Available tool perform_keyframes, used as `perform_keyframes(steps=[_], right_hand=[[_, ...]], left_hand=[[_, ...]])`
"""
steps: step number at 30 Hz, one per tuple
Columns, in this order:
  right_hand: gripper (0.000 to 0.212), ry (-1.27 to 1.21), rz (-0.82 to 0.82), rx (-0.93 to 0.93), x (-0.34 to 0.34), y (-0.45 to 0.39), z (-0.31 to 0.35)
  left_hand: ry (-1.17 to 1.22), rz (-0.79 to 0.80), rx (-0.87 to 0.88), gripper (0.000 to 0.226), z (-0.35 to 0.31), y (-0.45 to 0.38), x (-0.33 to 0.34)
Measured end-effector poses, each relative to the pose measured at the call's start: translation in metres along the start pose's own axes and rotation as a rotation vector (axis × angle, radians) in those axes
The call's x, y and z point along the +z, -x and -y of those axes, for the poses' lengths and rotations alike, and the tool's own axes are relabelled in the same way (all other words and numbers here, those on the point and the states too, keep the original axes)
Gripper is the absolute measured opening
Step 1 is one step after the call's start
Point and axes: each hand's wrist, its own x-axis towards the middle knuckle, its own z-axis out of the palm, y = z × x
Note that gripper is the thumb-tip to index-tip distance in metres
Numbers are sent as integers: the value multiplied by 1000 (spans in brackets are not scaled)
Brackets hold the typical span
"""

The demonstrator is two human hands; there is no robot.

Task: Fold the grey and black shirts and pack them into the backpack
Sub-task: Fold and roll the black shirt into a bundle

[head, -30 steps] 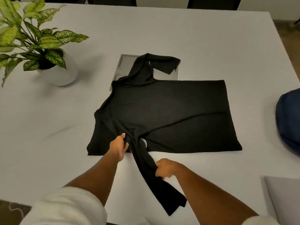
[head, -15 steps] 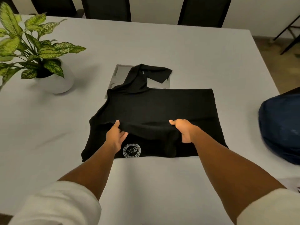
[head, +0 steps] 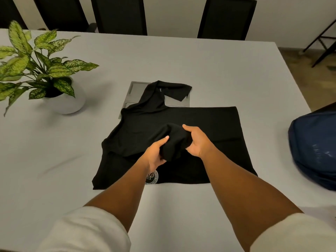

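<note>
I note both forearms bare from the elbow down; white sleeves [head: 87, 231] pushed up on each arm. Hands [head: 154, 154] bare: no gloves, rings or watch seen.

black shirt [head: 209, 128] is soft matt cloth, the surface [head: 200, 70] looks smooth and matt, pot [head: 69, 104] at 10 o'clock slightly glossy.

place: dining room — white table [head: 181, 57] | dark chairs [head: 226, 17] | potted plant [head: 45, 73]
</note>
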Motion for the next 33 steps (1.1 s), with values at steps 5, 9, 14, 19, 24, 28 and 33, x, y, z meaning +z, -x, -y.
perform_keyframes(steps=[5, 9, 14, 19, 24, 28, 33], right_hand=[[61, 74, 25, 13, -4, 8, 9], [119, 10, 133, -38, 7, 19, 17], [104, 328, 312, -118, 31, 43, 44], [121, 993, 244, -188, 62, 61, 60], [123, 1271, 96, -402, 84, 69, 62], [64, 808, 12, -461, 96, 87, 69], [44, 387, 19, -163, 89, 102, 68]], left_hand=[[8, -99, 59, 45, -21, 0, -4], [-10, -110, 132, 39, -49, 11, 13], [-8, -79, 274, 31, -91, 31, 32], [-33, -109, 330, 43, -119, 45, 41], [95, -151, 349, 42, -144, 66, 56], [287, -157, 389, 41, -152, 86, 62], [519, -172, 439, 35, -133, 102, 69]])
